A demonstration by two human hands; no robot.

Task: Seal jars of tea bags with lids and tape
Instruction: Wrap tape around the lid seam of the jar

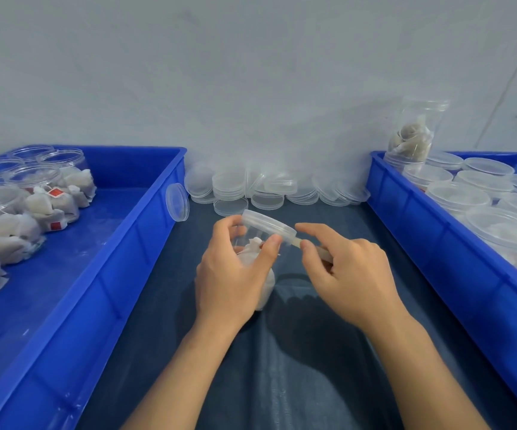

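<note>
Centrally, above the dark blue cloth-covered surface (313,383), a clear jar (263,283) holding white tea bags is gripped by the left hand (232,274), whose fingers and thumb are curled round its upper wall just below the lid (268,225). The lid is seated on the jar's mouth, and the jar is tilted with its top leaning away from the person. At the lid's right side a short strip of pale tape (300,242) is pinched between the thumb and a finger of the right hand (350,274); the forefinger is extended above it. Whether the strip's far end is already stuck to the lid cannot be told. Along the surface's far edge, loose clear lids (266,190) are heaped against the wall. A blue tray (120,259) is set at the left edge, containing open jars (33,175) and loose tea bags (12,234); one lid (177,202) is propped on edge against its outer wall. A second blue tray (455,252) at the right edge is filled with lidded jars (480,193), with one taller jar (415,131) standing in its far corner.
</note>
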